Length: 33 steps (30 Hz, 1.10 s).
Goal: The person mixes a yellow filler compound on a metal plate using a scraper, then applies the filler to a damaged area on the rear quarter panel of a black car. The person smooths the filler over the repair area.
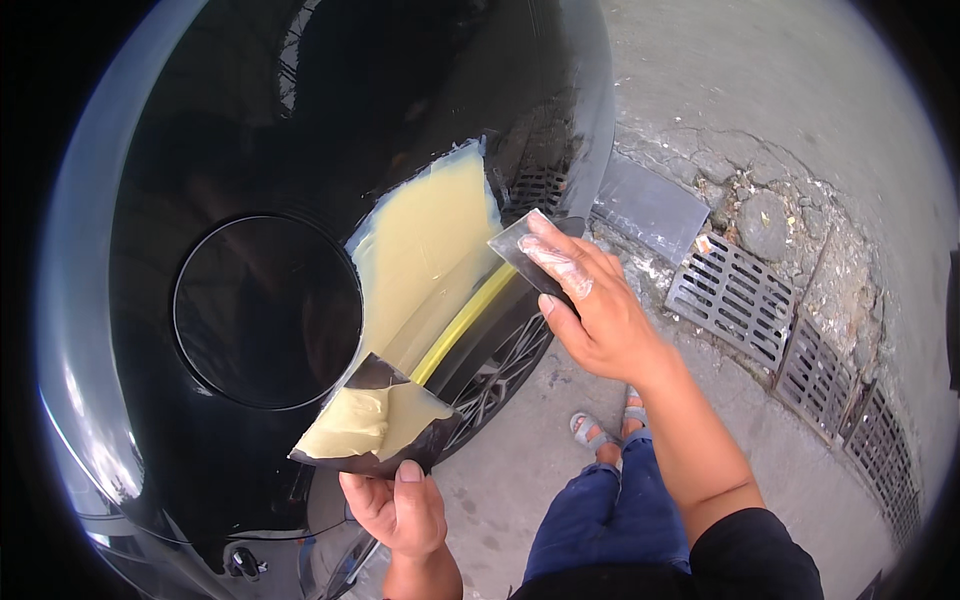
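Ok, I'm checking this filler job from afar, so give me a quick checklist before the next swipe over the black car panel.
1. Right hand grips the thin grey metal spreader blade: ok.
2. Blade edge sits at the pale yellow filler patch on the glossy black car panel: ok.
3. Left hand holds the dark flat mixing board level: ok.
4. Filler left on the board: ok, a pale smear remains.
5. Round fuel flap free of filler: ok.
6. Filler still soft enough: cannot tell.
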Motion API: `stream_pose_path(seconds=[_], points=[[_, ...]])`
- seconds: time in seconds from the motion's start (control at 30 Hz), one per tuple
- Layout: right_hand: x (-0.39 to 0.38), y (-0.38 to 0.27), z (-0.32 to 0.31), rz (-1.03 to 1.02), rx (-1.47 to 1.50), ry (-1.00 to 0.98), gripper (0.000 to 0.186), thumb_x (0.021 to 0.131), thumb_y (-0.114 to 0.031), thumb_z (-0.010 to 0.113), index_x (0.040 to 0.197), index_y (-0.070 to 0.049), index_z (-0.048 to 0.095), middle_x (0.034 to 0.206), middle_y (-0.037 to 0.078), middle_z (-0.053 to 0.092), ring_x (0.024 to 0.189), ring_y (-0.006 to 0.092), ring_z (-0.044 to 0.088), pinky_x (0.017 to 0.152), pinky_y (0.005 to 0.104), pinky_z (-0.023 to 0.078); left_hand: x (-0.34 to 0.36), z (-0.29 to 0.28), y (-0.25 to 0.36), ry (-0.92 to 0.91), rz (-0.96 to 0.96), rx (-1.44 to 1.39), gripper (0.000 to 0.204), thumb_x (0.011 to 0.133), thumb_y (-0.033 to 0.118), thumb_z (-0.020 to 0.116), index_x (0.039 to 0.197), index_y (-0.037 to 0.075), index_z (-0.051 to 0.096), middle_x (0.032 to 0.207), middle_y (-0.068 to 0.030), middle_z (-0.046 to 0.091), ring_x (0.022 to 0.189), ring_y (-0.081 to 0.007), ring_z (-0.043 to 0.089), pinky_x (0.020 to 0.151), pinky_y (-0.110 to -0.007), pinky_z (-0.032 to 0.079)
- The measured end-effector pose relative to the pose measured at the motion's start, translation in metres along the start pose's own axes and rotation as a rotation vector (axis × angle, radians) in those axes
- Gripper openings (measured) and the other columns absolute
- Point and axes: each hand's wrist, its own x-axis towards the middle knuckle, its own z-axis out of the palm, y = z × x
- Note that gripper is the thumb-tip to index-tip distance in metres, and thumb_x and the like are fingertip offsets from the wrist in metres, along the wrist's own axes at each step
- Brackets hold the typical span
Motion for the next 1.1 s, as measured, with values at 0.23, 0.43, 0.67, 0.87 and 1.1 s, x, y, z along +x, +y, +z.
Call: stream_pose_path(seconds=[0.23,0.43,0.67,0.87,1.1], points=[[0.054,0.008,0.012,-0.076,-0.095,0.089,0.047,0.089,-0.005,0.056,0.136,-0.006,0.05,0.145,0.014,0.047,0.133,0.0336,0.043,0.107,0.0451,0.033,-0.017,-0.001,-0.002,0.05,-0.235,-0.113,0.06,0.082,-0.004,0.059,0.138,-0.006,0.038,0.135,-0.0175,0.051,0.124,-0.0264,0.051,0.109,-0.04,0.037],[0.064,0.011,0.028,-0.138,-0.13,0.102,0.048,0.086,-0.006,0.058,0.134,-0.003,0.053,0.142,0.016,0.05,0.13,0.0313,0.046,0.099,0.0472,0.036,-0.022,-0.006,-0.006,0.133,-0.286,-0.131,0.067,0.079,-0.003,0.063,0.14,-0.003,0.036,0.133,-0.0189,0.053,0.121,-0.0312,0.056,0.106,-0.044,0.044],[0.03,0.028,0.052,-0.077,-0.062,0.079,0.049,0.086,-0.003,0.059,0.134,-0.003,0.051,0.145,0.016,0.047,0.133,0.0347,0.044,0.105,0.0459,0.035,-0.021,-0.01,-0.011,0.148,-0.322,-0.138,0.067,0.078,-0.004,0.061,0.14,-0.004,0.037,0.132,-0.0196,0.054,0.12,-0.0315,0.057,0.106,-0.044,0.044],[0.002,0.042,0.079,-0.051,-0.01,0.118,0.05,0.086,-0.002,0.059,0.135,-0.004,0.05,0.147,0.014,0.046,0.133,0.033,0.043,0.103,0.0459,0.035,-0.022,-0.012,-0.015,0.139,-0.337,-0.145,0.068,0.078,-0.004,0.061,0.141,-0.004,0.035,0.133,-0.0198,0.053,0.121,-0.0321,0.057,0.106,-0.045,0.044],[-0.017,0.031,0.067,0.037,-0.013,0.018,0.052,0.087,-0.005,0.058,0.137,-0.004,0.048,0.146,0.014,0.046,0.133,0.0326,0.043,0.102,0.0467,0.035,-0.023,-0.013,-0.014,0.131,-0.355,-0.157,0.068,0.077,-0.005,0.059,0.14,-0.003,0.036,0.133,-0.0198,0.053,0.123,-0.0325,0.055,0.107,-0.045,0.043]])
